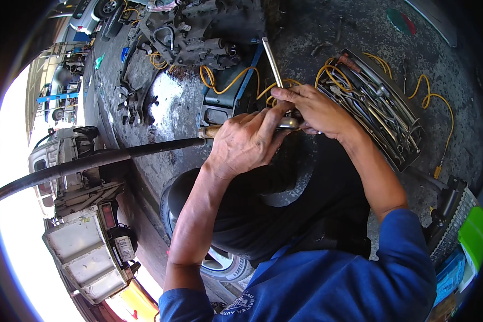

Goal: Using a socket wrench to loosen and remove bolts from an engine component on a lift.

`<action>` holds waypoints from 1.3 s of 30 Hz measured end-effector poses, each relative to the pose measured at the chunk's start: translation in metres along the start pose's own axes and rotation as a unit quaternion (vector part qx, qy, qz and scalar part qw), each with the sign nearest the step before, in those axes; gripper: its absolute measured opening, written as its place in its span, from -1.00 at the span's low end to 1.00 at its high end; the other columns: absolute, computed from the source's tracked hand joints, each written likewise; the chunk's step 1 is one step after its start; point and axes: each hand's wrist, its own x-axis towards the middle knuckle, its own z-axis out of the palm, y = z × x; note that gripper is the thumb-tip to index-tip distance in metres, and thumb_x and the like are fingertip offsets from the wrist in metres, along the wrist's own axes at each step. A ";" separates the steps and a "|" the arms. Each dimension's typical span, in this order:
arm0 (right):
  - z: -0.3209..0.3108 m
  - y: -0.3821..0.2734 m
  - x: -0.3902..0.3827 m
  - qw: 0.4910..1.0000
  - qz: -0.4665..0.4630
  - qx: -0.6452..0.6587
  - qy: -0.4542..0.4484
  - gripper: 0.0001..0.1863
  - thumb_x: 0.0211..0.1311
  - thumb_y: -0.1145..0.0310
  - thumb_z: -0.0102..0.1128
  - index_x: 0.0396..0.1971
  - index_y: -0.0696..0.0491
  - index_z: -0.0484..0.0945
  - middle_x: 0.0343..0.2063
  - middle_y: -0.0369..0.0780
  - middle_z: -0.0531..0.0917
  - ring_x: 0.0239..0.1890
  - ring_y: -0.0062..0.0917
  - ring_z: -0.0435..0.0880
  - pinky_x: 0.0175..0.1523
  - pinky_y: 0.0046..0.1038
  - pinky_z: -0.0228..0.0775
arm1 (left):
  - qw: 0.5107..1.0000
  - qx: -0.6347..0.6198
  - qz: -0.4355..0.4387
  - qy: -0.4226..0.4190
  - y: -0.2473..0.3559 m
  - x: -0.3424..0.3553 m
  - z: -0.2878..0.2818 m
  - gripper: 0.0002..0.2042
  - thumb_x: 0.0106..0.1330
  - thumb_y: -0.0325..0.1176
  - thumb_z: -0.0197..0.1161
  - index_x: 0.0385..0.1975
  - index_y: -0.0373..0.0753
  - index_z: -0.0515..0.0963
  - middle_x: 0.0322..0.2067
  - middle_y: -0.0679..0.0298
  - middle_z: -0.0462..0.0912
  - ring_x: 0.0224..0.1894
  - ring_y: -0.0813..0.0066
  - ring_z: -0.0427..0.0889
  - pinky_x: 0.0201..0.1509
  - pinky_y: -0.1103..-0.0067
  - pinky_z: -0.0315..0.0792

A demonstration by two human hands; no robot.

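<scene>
In the middle, my left hand (244,139) is closed around a tool, partly hidden, with a rounded silver end (288,123) showing right of the fingers. A wooden piece (210,131) sticks out at its left. My right hand (322,112) is closed just above and right of it, thumb at the lower end of an upright silver bar (271,59). What lies between the hands is mostly hidden. Beside the wooden piece ends a long dark tube (107,159) reaching in from the left. Under the hands are my dark-trousered legs (284,214).
A large greasy metal assembly (204,27) lies on the stained floor above a dark green object (225,86). A tray of wrenches (378,107) and coiled yellow hose (429,91) are right. Parked vehicles (78,241) stand left, a wheel (222,260) below, bins (475,236) lower right.
</scene>
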 end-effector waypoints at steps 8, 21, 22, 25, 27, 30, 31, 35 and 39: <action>0.018 0.014 -0.002 0.982 -0.052 -0.121 0.137 -0.63 0.37 0.12 -0.07 -0.31 0.12 0.57 -0.70 -0.27 0.44 -0.67 -0.55 0.42 -0.51 -0.52 0.33 | 1.000 0.000 -0.010 0.020 -0.004 -0.004 0.011 -0.55 0.15 -0.37 0.29 0.02 -0.29 0.32 -0.42 0.17 0.64 -0.43 0.29 0.67 -0.37 0.48 0.52; -0.047 0.026 0.021 0.928 -0.222 0.187 0.236 -0.65 0.31 0.07 0.00 -0.43 0.08 0.48 -0.72 -0.46 0.25 -0.80 -0.81 0.15 -0.73 -0.69 -0.03 | 0.939 -0.202 -0.250 0.121 -0.020 0.008 -0.009 -0.70 0.31 -0.28 0.15 -0.03 -0.25 0.37 -0.34 0.07 0.66 -0.37 0.27 0.69 -0.35 0.51 0.50; -0.055 0.019 0.015 0.926 -0.241 0.161 0.242 -0.66 0.30 0.09 0.02 -0.44 0.08 0.50 -0.72 -0.46 0.24 -0.79 -0.83 0.16 -0.72 -0.71 -0.04 | 0.933 -0.213 -0.230 0.177 -0.024 0.006 -0.015 -0.72 0.34 -0.30 0.13 -0.04 -0.27 0.38 -0.36 0.13 0.66 -0.47 0.52 0.61 -0.45 0.65 0.40; -0.062 0.023 0.027 0.945 -0.182 -0.157 0.222 -0.66 0.28 0.12 0.06 -0.37 0.14 0.55 -0.64 -0.33 0.49 -0.73 -0.67 0.37 -0.61 -0.56 0.23 | 0.867 -0.339 -0.256 0.260 -0.020 0.004 -0.033 -0.72 0.36 -0.31 0.13 -0.07 -0.34 0.36 -0.43 0.27 0.61 -0.57 0.80 0.34 -0.57 0.78 0.13; -0.075 0.069 0.065 0.880 -0.103 -0.429 0.177 -0.73 0.25 0.22 0.09 -0.32 0.13 0.58 -0.51 -0.16 0.63 -0.48 -0.42 0.59 -0.30 -0.36 0.40 | 0.834 -0.392 -0.284 0.265 -0.010 0.008 -0.038 -0.71 0.35 -0.28 0.15 -0.08 -0.35 0.36 -0.47 0.33 0.58 -0.58 0.83 0.27 -0.57 0.80 0.07; -0.045 0.126 0.102 0.678 0.072 -0.727 -0.083 -0.77 0.07 0.43 0.10 -0.25 0.13 0.59 -0.31 -0.01 0.65 -0.18 -0.17 0.64 -0.13 -0.23 0.49 | 0.831 -0.378 -0.295 0.282 -0.008 0.009 -0.037 -0.70 0.35 -0.27 0.16 -0.09 -0.36 0.37 -0.50 0.35 0.57 -0.57 0.83 0.28 -0.52 0.79 0.09; -0.051 0.165 0.111 0.606 0.074 -0.776 -0.160 -0.78 0.05 0.43 0.12 -0.28 0.11 0.61 -0.27 -0.05 0.66 -0.20 -0.18 0.65 -0.16 -0.22 0.50 | 0.830 -0.383 -0.291 0.282 -0.006 0.013 -0.038 -0.70 0.35 -0.27 0.16 -0.09 -0.36 0.37 -0.50 0.35 0.57 -0.57 0.83 0.28 -0.52 0.79 0.09; -0.073 0.267 0.112 0.539 0.002 -0.829 -0.148 -0.75 0.18 0.35 -0.04 -0.39 0.06 0.66 -0.37 -0.17 0.70 -0.29 -0.29 0.70 -0.23 -0.29 0.54 | 0.837 -0.393 -0.277 0.261 -0.008 0.026 -0.032 -0.70 0.34 -0.23 0.17 -0.14 -0.35 0.42 -0.54 0.36 0.54 -0.55 0.83 0.26 -0.51 0.79 0.09; -0.048 0.219 0.122 0.698 0.016 -0.716 0.008 -0.72 0.19 0.31 -0.04 -0.44 0.12 0.65 -0.36 -0.05 0.68 -0.27 -0.20 0.68 -0.19 -0.24 0.52 | 0.768 -0.465 -0.351 0.265 -0.013 0.007 -0.047 -0.70 0.32 -0.22 0.18 -0.08 -0.25 0.40 -0.58 0.41 0.47 -0.66 0.83 0.23 -0.66 0.82 0.05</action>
